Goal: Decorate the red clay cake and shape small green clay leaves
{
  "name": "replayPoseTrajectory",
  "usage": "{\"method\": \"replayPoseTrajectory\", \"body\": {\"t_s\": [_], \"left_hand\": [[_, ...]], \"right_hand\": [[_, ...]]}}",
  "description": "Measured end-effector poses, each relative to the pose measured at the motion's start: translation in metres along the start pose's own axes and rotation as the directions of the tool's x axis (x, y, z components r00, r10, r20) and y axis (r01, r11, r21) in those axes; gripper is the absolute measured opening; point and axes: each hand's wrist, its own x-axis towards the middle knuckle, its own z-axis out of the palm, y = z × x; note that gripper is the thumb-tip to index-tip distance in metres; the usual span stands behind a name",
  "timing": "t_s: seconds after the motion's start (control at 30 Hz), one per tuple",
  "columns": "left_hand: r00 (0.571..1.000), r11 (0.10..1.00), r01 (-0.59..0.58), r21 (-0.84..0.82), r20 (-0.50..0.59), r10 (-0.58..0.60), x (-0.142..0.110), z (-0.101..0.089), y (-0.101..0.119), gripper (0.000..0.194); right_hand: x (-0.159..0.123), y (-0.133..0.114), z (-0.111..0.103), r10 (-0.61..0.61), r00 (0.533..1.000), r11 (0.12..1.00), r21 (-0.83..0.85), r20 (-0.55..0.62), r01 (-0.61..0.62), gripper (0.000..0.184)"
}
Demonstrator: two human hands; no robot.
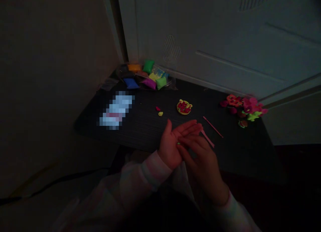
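Observation:
My left hand (172, 145) is open, palm up, with its fingers stretched out to the right. Over that palm, my right hand (200, 155) pinches a tiny piece of green clay (178, 143) between thumb and fingertips. Beyond the hands sits a small yellow clay basket (184, 107) filled with red pieces. Left of it lie a red clay lump (157, 108) and a yellow clay lump (160, 114). Two pink modelling tools, a thin stick (213, 127) and a flatter one (208, 139), rest on the table to the right of my fingers.
Several coloured clay packets (149, 83) lie at the back left of the dark table (140, 135). A blurred-out bright rectangle (116, 109) is at the left. Colourful clay flowers (247, 106) are heaped at the right. A pale panel (200, 34) stands behind the table.

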Motion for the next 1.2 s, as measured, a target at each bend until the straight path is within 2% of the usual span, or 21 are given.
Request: {"method": "replayPoseTrajectory", "body": {"t_s": [0.1,0.2,0.33,0.43,0.6,0.7,0.83,0.97,1.2], "left_hand": [[0.999,0.997,-0.033,0.064,-0.037,0.036,-0.001,-0.002,0.0,0.065],[0.975,0.965,-0.197,0.176,-0.073,0.212,-0.004,-0.006,0.01,0.063],[0.867,0.829,-0.434,0.353,-0.089,0.491,-0.01,-0.016,0.031,0.063],[0.807,0.748,-0.481,0.458,-0.102,0.581,-0.014,-0.025,0.045,0.062],[0.746,0.684,-0.513,0.519,-0.126,0.654,-0.015,-0.034,0.057,0.061],[0.726,0.671,-0.529,0.52,-0.132,0.675,-0.013,-0.038,0.061,0.061],[0.702,0.655,-0.554,0.514,-0.135,0.699,-0.01,-0.045,0.064,0.058],[0.673,0.632,-0.584,0.51,-0.132,0.728,-0.007,-0.051,0.064,0.054],[0.667,0.622,-0.585,0.52,-0.129,0.734,-0.005,-0.054,0.064,0.052]], "right_hand": [[0.0,0.006,0.001,0.036,0.999,0.996,0.077,0.037,-0.038,0.009],[-0.002,0.024,0.002,0.107,0.994,0.991,0.075,0.031,-0.109,0.011],[-0.008,0.054,0.014,0.152,0.988,0.987,-0.056,0.039,-0.15,0.012],[-0.012,0.064,0.021,0.161,0.986,0.983,-0.1,0.05,-0.155,0.014],[-0.011,0.064,0.017,0.175,0.983,0.984,-0.049,0.056,-0.172,0.019],[-0.006,0.067,0.014,0.229,0.973,0.974,0.001,-0.026,-0.229,0.019],[0.009,0.071,0.016,0.257,0.955,0.964,-0.027,-0.148,-0.264,0.023],[0.033,0.07,0.026,0.2,0.954,0.968,-0.107,-0.225,-0.229,0.028],[0.058,0.069,0.043,0.046,0.986,0.947,-0.307,-0.161,-0.094,0.026]]}}
